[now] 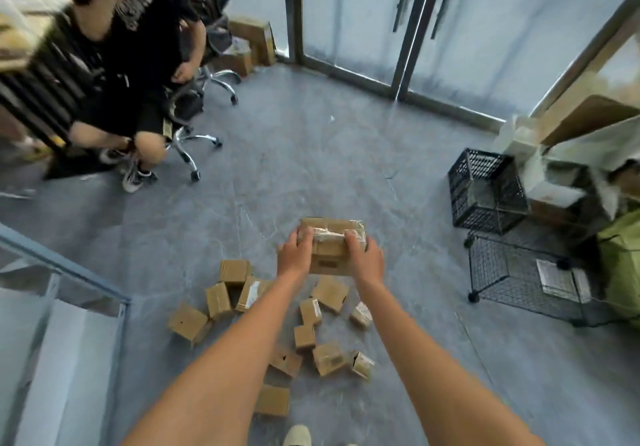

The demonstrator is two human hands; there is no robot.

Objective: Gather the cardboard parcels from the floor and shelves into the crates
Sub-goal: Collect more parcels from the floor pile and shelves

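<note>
Grey floor spreads wide ahead of me toward the glass doors. I hold 1 taped cardboard parcel up over it, my left hand curled round its left edge and my right hand round its right edge. Below my arms lie scattered parcels on the floor. Well apart to the right sit 2 black crates, the lower a wire one. At far left someone sits on a wheeled chair.
</note>
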